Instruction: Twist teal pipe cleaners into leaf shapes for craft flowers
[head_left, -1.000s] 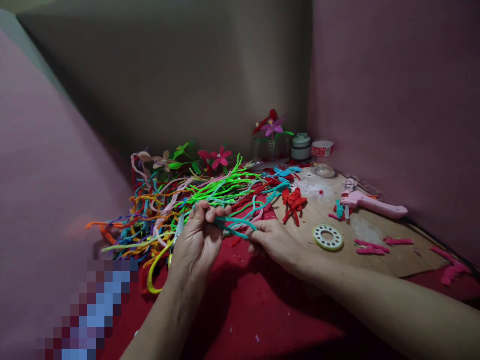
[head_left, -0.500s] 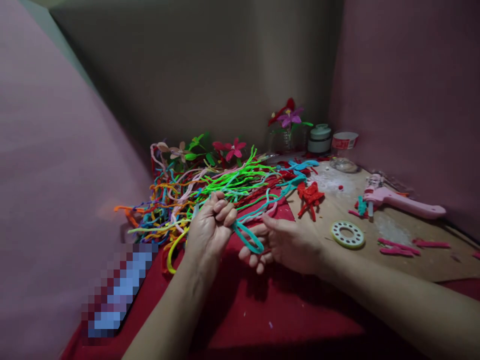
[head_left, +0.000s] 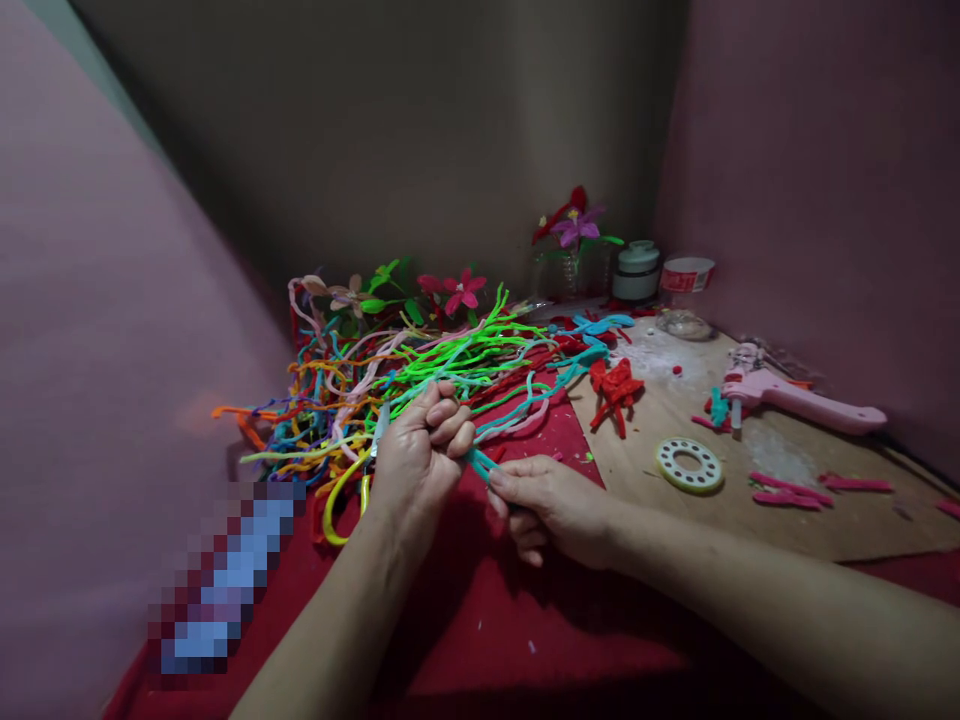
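A teal pipe cleaner (head_left: 481, 464), bent into a loop, stretches between my two hands over the red cloth. My left hand (head_left: 429, 440) is closed in a fist round one end of it. The thumb and fingers of my right hand (head_left: 544, 500) pinch the looped end, hiding most of the loop. Just beyond my hands lies a heap of pipe cleaners (head_left: 457, 352), bright green on top with many other colours at the left. Scissors with yellow handles (head_left: 334, 508) lie beside my left wrist, partly behind it.
On a brown board (head_left: 637, 490) at the right lie a pink glue gun (head_left: 806, 403), a round tape spool (head_left: 689, 466), a red pipe-cleaner piece (head_left: 616, 390) and pink strips (head_left: 787, 493). Pipe-cleaner flowers (head_left: 577, 228), a lidded jar (head_left: 637, 270) and a plastic cup (head_left: 686, 285) stand at the back.
My right hand has gone from loosely spread fingers under the teal loop to pinching its end. The loop now looks narrower. My left hand keeps its grip.
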